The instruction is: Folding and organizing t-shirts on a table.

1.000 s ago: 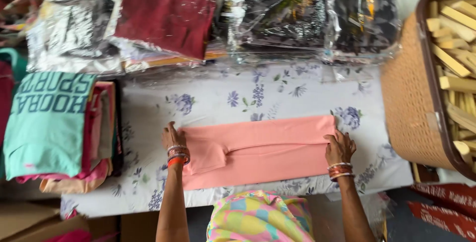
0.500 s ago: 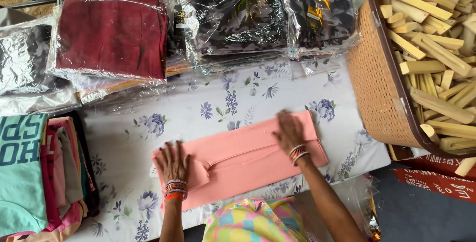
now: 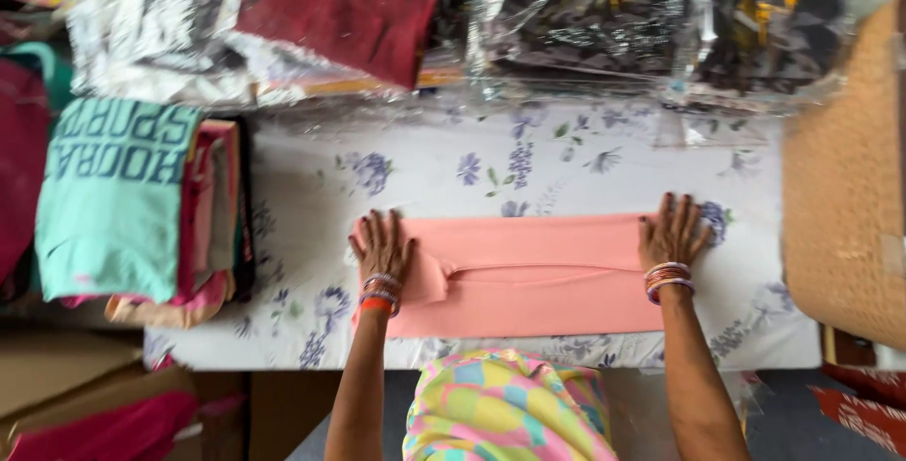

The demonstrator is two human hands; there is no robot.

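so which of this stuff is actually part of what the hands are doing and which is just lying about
In use:
- pink folded cloth
- left hand, flat on its left end
- right hand, flat on its right end
- floral table cover under it

Lying about:
- stack of folded clothes
- plastic-wrapped garments
- woven basket

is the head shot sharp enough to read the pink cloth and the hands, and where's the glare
Head view: the pink cloth and both hands, left hand and right hand, are slightly soft with motion blur but readable; glare flares off the plastic-wrapped packs along the top; the woven basket at the right edge is blurred and cropped; light is even, with only faint shadows on the floral tablecloth.
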